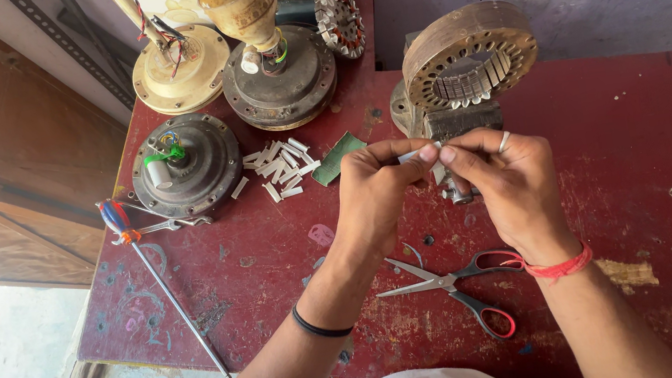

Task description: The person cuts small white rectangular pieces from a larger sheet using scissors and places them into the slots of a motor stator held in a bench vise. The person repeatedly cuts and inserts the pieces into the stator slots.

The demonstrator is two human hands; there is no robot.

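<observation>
Both hands met above the middle of the red worktop (615, 136), just in front of the stator core (468, 58) standing on its mount near the far edge. Between them was a small white paper strip (411, 154), the same kind as the cut pieces (281, 169) heaped beside a green sheet scrap (337, 158) toward the far left. The left hand (373, 196) had its grip closed on the strip, thumb against forefinger, and the right hand (509, 175) pinched its other end with the fingertips (446, 155), a ring on one finger.

The strip looked very light, thin and easily creased; it would likely bend at the slightest squeeze and slip if held loosely. Its ends seemed the sensible place to hold it, with only a light pinch, leaving the middle free.

Red-handled scissors (459, 282) lay open near the near edge, under the wrists. Toward the left edge lay a screwdriver (157, 276) with a long shaft beside a dark round motor housing (186, 166); two more fan motor bodies (228, 49) stood at the far left corner.
</observation>
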